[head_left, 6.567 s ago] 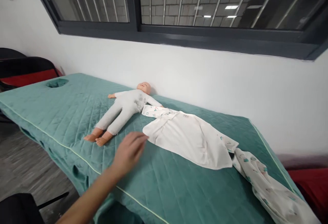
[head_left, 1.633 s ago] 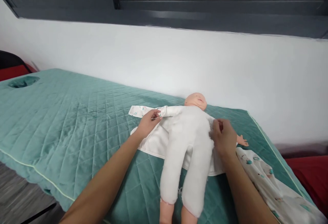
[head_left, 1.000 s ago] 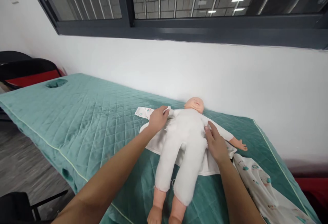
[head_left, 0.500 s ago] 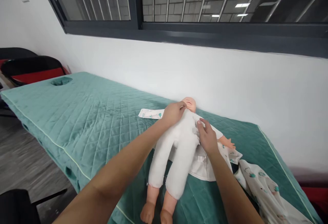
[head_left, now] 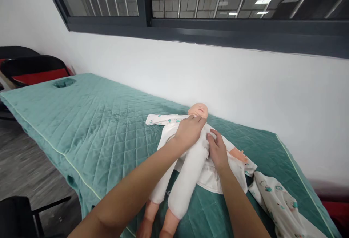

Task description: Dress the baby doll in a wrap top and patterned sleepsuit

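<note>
A baby doll (head_left: 189, 174) with a white cloth body and pinkish head, hands and feet lies face up on a spread white baby shirt (head_left: 211, 180). The printed sleeve (head_left: 160, 119) at the left covers one of its arms. At the right, the doll's bare hand (head_left: 239, 154) rests over the shirt. My left hand (head_left: 191, 130) is closed over the upper chest, just below the chin, its fingertips partly hidden. Against the side of the torso, my right hand (head_left: 217, 146) grips with thumb and fingers around the cloth body.
The doll lies on a green quilted bed cover (head_left: 109, 129) against a white wall. Printed white clothing (head_left: 283, 201) is bunched at the right. A face hole (head_left: 64, 82) shows at the far left, near black and red chairs (head_left: 38, 71). A barred window runs above.
My left hand has moved slightly right and down from the doll's neck onto its chest. The doll's legs have swung left, and more of the shirt shows at the left.
</note>
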A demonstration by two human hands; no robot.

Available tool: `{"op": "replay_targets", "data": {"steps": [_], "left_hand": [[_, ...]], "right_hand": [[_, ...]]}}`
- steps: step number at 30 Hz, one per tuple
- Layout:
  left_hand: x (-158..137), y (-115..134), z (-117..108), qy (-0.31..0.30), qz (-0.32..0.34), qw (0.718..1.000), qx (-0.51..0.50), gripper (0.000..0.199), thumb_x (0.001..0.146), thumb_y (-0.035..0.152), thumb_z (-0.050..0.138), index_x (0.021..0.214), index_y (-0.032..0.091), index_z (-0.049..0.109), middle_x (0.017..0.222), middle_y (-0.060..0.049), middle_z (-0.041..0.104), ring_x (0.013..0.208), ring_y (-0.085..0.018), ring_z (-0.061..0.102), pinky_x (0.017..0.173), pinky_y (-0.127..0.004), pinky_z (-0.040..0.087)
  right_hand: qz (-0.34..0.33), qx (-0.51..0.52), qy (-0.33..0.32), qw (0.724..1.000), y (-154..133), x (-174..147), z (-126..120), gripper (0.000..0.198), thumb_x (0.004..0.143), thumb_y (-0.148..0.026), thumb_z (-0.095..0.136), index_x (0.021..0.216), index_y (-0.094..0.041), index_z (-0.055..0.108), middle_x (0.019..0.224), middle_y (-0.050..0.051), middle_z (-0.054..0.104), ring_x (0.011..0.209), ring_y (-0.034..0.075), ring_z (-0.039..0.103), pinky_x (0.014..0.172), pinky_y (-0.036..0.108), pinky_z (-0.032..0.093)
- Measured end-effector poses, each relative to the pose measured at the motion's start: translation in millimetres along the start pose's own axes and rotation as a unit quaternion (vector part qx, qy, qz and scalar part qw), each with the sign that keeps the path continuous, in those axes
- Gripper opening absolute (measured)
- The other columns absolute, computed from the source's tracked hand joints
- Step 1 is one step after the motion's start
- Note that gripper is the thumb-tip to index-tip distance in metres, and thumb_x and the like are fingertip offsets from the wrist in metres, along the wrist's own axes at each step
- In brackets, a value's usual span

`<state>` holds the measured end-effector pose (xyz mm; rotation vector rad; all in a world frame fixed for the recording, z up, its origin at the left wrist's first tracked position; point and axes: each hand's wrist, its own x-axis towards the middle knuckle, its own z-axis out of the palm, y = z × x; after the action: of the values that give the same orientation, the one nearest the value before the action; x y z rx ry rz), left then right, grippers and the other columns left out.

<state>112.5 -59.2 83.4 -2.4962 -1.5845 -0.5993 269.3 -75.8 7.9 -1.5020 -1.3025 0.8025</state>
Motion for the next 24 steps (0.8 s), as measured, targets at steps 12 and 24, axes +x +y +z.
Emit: {"op": "replay_targets", "data": {"steps": [12, 24], "left_hand": [[-155.5, -6.9, -2.8, 0.201, -0.086, 0.972, -0.087, 0.041, 0.089, 0.009, 0.049, 0.127, 0.023, 0.051, 0.135, -0.013, 0.056, 0.126, -0.028, 0.052, 0.104, -0.049, 0.049], [-125.7, -51.1, 14.7, 0.183, -0.197, 0.929, -0.255, 0.027, 0.094, 0.020, 0.050, 0.117, 0.023, 0.063, 0.116, -0.007, 0.066, 0.110, -0.022, 0.062, 0.098, -0.041, 0.051]], "right_hand": [[-0.027, -0.027, -0.016, 0.999, 5.8, 3.2, -2.2, 0.064, 0.084, -0.064, 0.048, 0.132, -0.021, 0.057, 0.085, 0.003, 0.069, 0.073, 0.021, 0.060, 0.072, 0.035, 0.049], [-0.021, -0.030, -0.025, 0.999, 6.4, 2.8, -2.0, 0.067, 0.085, -0.063, 0.049, 0.136, -0.021, 0.054, 0.095, 0.005, 0.070, 0.077, 0.022, 0.061, 0.076, 0.036, 0.049]]}}
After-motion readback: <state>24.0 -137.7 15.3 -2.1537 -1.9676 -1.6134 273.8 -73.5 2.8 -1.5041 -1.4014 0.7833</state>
